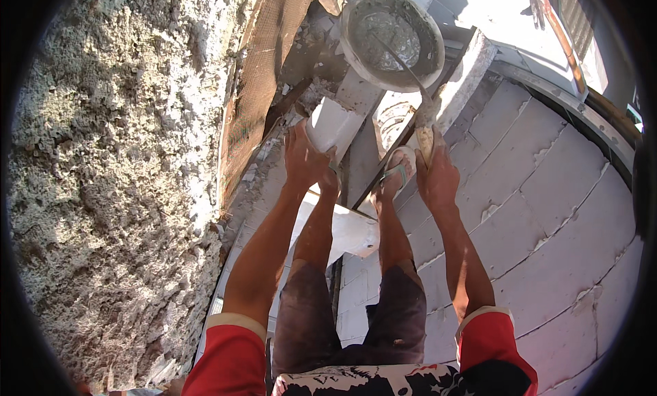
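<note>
My left hand (304, 156) is closed on the end of a small white block (330, 122), which rests at or just above a narrow ledge. My right hand (438, 177) grips the pale, mortar-caked handle of a tool (428, 112), probably a trowel, whose long thin part reaches up into a round bucket (428, 68) of wet grey mortar (387, 37). The tool's far end is sunk in the mortar or hidden by it. My sandalled right foot (397, 170) stands between my hands, below the bucket.
A rough plastered wall (123, 191) rises on the left, edged with brown mesh (263, 68). A grey blockwork wall (534, 225) lies to the right. A hammer-like tool (561, 40) is at the upper right. Planks (465, 74), bars and rubble surround my feet.
</note>
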Motion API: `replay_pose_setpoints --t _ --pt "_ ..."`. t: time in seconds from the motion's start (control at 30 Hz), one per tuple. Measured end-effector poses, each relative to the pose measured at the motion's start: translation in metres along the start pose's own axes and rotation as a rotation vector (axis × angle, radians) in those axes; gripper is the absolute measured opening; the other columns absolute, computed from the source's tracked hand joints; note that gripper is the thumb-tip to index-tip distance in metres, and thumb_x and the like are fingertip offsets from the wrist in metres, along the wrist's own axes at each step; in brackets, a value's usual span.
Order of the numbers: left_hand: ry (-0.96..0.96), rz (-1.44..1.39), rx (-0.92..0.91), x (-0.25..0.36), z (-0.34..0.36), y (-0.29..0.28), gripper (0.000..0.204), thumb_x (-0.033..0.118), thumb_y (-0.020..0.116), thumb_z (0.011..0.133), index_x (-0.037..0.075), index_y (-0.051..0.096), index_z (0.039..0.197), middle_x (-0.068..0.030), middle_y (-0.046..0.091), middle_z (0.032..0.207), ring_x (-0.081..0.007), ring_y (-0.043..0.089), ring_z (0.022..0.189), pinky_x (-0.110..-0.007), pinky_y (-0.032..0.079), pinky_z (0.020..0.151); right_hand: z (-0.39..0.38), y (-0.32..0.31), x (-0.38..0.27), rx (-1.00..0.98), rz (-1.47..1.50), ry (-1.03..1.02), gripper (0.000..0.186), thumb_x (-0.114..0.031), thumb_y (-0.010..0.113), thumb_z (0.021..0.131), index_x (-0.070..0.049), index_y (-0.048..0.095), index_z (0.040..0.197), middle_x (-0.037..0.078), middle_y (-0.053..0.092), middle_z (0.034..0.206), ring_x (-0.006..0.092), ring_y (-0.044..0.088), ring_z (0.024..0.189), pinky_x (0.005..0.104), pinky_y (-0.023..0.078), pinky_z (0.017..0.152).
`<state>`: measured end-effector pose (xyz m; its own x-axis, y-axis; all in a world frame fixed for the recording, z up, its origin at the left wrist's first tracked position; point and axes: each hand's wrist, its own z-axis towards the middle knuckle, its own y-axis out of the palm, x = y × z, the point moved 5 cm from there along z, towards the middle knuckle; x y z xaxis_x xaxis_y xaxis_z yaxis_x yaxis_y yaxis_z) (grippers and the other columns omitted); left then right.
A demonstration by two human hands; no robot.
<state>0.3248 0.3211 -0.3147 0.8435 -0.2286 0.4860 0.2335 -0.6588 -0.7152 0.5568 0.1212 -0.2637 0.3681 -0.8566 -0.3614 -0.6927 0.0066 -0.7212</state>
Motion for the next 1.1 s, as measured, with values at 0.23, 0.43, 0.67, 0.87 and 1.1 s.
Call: replay_pose_setpoints --t 0.23,0.43,0.67,0.87,1.1 --pt "-0.144 -0.007 -0.062 -0.023 -0.008 0.023 0.092 0.02 0.094 0.069 0.001 0.045 0.145 -0.0226 0.06 0.134 -0.0459 0.057 0.123 -0.053 0.045 0.11 -0.076 0.034 0.045 -0.166 -0.174 0.048 0.074 -0.014 0.069 0.097 -0.007 0.036 0.163 0.024 0.063 0.133 0.0452 0.069 0.108 0.0516 0.059 0.085" --pt "-0.014 0.127 -0.05 -0.052 -0.006 0.035 0.094 0.02 0.095 0.069 0.002 0.043 0.145 -0.0227 0.059 0.135 -0.045 0.056 0.122 -0.05 0.043 0.111 -0.129 0.041 0.03 -0.219 0.195 -0.057 0.065 -0.011 0.066 0.097 -0.004 0.042 0.157 0.028 0.064 0.135 0.0478 0.068 0.115 0.0507 0.058 0.093" --pt "0.021 0.031 -0.051 -0.088 -0.028 0.06 0.092 0.018 0.095 0.065 0.003 0.045 0.141 -0.0206 0.059 0.129 -0.0429 0.056 0.118 -0.049 0.044 0.108 -0.063 0.087 -0.034 -0.092 0.368 -0.222 0.063 -0.03 0.075 0.096 0.001 0.05 0.145 0.026 0.07 0.125 0.0456 0.072 0.102 0.0521 0.059 0.088" --pt "-0.041 0.133 -0.081 -0.094 -0.016 0.075 0.092 0.019 0.095 0.064 0.003 0.046 0.14 -0.0205 0.058 0.13 -0.0428 0.055 0.12 -0.049 0.045 0.106 -0.056 0.143 -0.011 -0.236 0.118 -0.202 0.066 -0.036 0.076 0.097 -0.002 0.049 0.147 0.024 0.072 0.123 0.0447 0.073 0.095 0.0513 0.06 0.084" --pt "-0.084 0.144 -0.061 -0.083 -0.017 0.072 0.082 0.018 0.093 0.069 0.002 0.046 0.134 -0.0208 0.056 0.128 -0.0439 0.055 0.126 -0.055 0.039 0.114 -0.063 0.142 -0.02 -0.229 0.138 -0.22 0.06 -0.034 0.076 0.097 -0.002 0.055 0.142 0.022 0.073 0.116 0.0437 0.073 0.094 0.0496 0.06 0.08"
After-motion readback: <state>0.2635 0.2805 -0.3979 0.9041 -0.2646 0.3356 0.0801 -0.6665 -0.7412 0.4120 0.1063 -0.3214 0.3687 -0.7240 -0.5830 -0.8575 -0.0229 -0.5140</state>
